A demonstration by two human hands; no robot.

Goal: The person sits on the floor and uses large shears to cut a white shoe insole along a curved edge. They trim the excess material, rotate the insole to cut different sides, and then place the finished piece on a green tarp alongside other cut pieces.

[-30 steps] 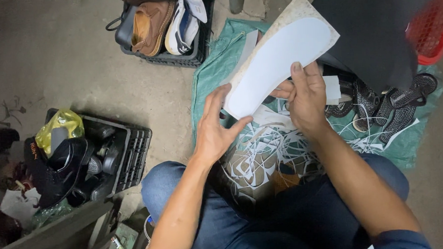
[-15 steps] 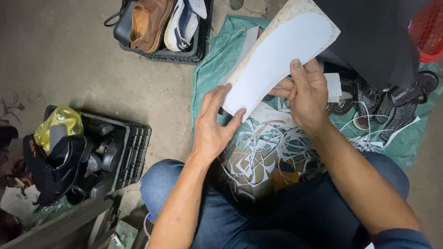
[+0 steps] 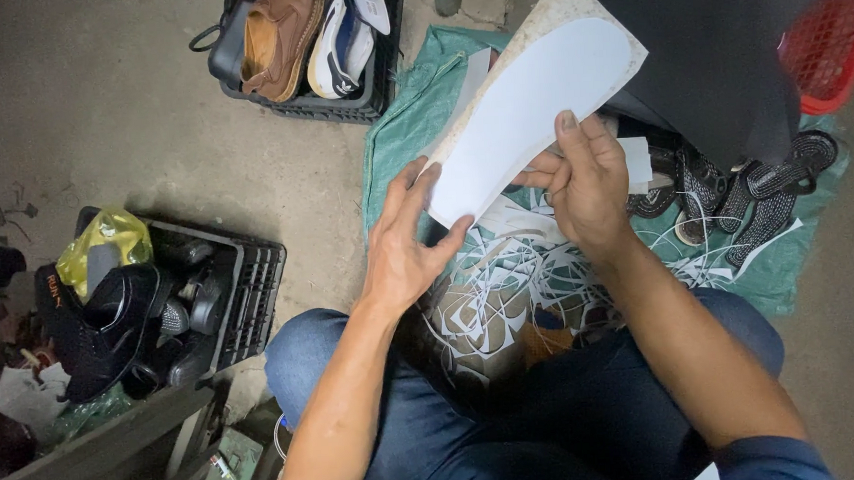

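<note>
The right hand [image 3: 588, 190] pinches a white insole [image 3: 527, 120] between thumb and fingers, held up above the lap so its outline is easy to see. The left hand [image 3: 403, 246] has a loose, half-open grip and steadies the lower tip. White offcuts [image 3: 506, 285] lie below on a green cloth [image 3: 403, 126] that catches them.
</note>
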